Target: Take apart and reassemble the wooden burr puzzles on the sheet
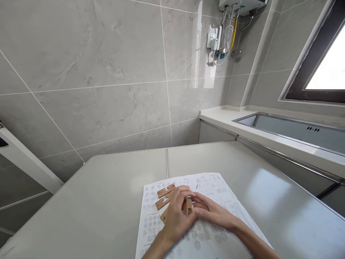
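Observation:
Both hands meet over a printed sheet. My left hand curls its fingers and thumb around a small wooden puzzle piece, which stands upright between the hands. From the other side my right hand closes on the same piece, its fingertips partly hidden behind the left hand. Beside the left hand lie a notched wooden piece, a second notched piece below it, and a piece with a dark mark, partly covered by that hand.
The white paper sheet with printed diagrams lies on a pale table with a seam. A tiled wall stands behind. To the right are a counter with a sink and a window; a white frame is at left.

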Tool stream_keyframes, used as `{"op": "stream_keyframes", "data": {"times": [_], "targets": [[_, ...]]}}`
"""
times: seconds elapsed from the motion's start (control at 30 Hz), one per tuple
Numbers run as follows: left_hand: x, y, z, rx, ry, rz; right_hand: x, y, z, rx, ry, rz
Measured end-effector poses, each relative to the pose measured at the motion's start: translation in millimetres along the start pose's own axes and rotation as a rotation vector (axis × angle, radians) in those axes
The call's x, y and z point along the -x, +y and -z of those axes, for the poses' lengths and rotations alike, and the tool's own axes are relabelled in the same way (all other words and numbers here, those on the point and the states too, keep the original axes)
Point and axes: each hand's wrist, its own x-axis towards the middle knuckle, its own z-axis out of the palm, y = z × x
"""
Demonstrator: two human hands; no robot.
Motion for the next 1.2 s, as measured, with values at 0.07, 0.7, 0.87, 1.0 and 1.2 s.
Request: {"op": "stream_keyframes", "data": {"times": [0.07, 0.7, 0.87, 1.0, 1.2], "targets": [[6, 4, -8.8, 0.040, -0.049, -0.055, 2, 1, -1, -0.013, -0.121, -0.041], [9, 4, -8.4, 0.129, -0.192, 0.158, -3, 17, -1, -0.373, 0.087, -0.281], [6, 9, -4.0, 0.229, -0.213, 0.264, -1, 12, 3, -0.428, 0.101, -0.282], [5, 12, -2.0, 0.234, -0.226, 0.324, 0, 12, 5, -0.463, 0.119, -0.279], [3, 12, 1.0, 0.229, -0.216, 0.333, -1, 13, 7, -0.504, 0.149, -0.257]]}}
